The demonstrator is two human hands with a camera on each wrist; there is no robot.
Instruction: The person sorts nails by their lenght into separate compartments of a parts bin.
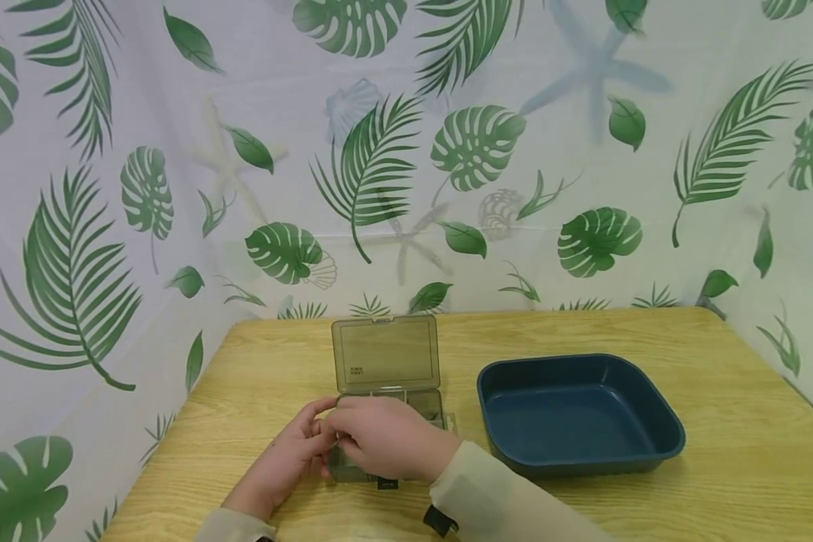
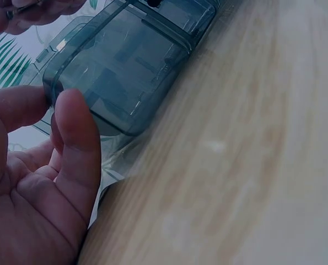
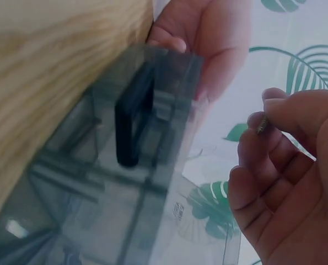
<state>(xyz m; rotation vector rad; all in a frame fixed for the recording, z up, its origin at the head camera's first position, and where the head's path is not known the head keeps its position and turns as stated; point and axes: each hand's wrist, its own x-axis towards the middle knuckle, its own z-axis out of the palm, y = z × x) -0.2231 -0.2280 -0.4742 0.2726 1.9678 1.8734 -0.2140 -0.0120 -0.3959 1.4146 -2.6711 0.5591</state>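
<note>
A smoky, see-through compartment box [image 1: 344,473] stands on the table with its lid [image 1: 386,354] raised at the back. My left hand [image 1: 291,455] grips the near-left part of the box; in the left wrist view its thumb and fingers are at the box's corner. Above the left side of the box is my right hand [image 1: 396,436], covering much of the compartments. Between its thumb and forefinger it pinches a small screw [image 3: 262,124], whose thread shows in the right wrist view. A black latch [image 3: 132,118] is on the box's front.
A dark blue rectangular tub [image 1: 583,455] stands to the right of the box on the wood-grain table [image 1: 732,391]. Behind the table and at its sides hangs a leaf-patterned cloth [image 1: 528,286].
</note>
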